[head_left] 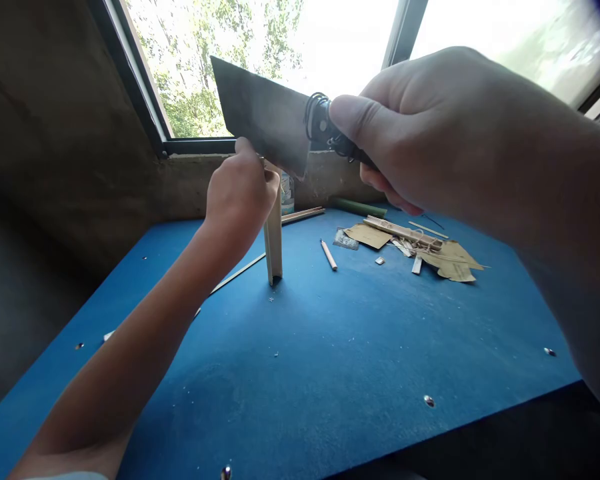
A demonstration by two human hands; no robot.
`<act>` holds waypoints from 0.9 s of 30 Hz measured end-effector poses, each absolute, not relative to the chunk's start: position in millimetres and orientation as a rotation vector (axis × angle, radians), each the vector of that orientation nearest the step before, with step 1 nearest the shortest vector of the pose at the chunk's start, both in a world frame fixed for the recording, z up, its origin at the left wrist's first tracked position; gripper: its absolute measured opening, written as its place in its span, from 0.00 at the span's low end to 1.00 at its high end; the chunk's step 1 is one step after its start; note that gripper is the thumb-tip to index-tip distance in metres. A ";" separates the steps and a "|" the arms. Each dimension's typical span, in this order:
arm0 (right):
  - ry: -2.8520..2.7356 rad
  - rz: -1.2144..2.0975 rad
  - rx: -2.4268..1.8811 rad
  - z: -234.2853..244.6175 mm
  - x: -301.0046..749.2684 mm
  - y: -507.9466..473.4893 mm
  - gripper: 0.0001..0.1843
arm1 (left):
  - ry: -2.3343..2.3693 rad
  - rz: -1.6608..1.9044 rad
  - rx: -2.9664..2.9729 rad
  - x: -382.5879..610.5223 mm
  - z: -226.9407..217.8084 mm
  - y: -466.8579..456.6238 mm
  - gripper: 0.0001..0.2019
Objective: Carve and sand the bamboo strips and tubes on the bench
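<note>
- Head view: the right hand [410, 127] grips the dark, wire-bound handle of a broad grey metal knife [265, 110], its blade raised toward the left hand.
- The left hand [240, 190] grasps the upper end of a pale, channelled wooden strip [274, 243], which stands upright on the blue tabletop [320, 373].
- Whether the blade touches the strip cannot be told.
- Right of the strip lies a pale, pencil-like stick [329, 255]; beyond it, brown paper scraps [367, 235] and a green cylindrical tube [357, 207].
</note>
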State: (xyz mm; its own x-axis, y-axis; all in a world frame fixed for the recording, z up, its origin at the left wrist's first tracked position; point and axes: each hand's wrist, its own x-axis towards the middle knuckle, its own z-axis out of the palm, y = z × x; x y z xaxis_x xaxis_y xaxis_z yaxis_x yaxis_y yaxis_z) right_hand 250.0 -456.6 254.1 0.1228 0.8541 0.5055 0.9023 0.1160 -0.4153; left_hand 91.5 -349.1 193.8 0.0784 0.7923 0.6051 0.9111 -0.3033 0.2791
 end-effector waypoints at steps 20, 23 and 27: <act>-1.640 0.210 -1.522 229.8 258.9 -454.1 0.21 | -1.769 -1.036 -2.145 92.8 192.4 -347.0 0.19; -1.629 0.198 -1.505 225.2 258.0 -453.5 0.21 | -1.772 -1.035 -2.149 91.9 192.9 -346.9 0.18; -1.563 0.163 -1.527 216.3 259.5 -450.7 0.21 | -1.787 -1.004 -2.171 90.8 195.5 -350.3 0.17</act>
State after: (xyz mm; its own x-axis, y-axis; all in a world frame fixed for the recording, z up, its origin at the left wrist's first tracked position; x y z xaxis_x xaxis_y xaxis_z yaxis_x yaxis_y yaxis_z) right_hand 259.5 -450.7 216.3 0.1863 0.8468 0.4982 0.7258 0.2231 -0.6507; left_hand 90.8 -350.3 195.5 0.0630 0.8127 0.5793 0.9173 -0.2758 0.2872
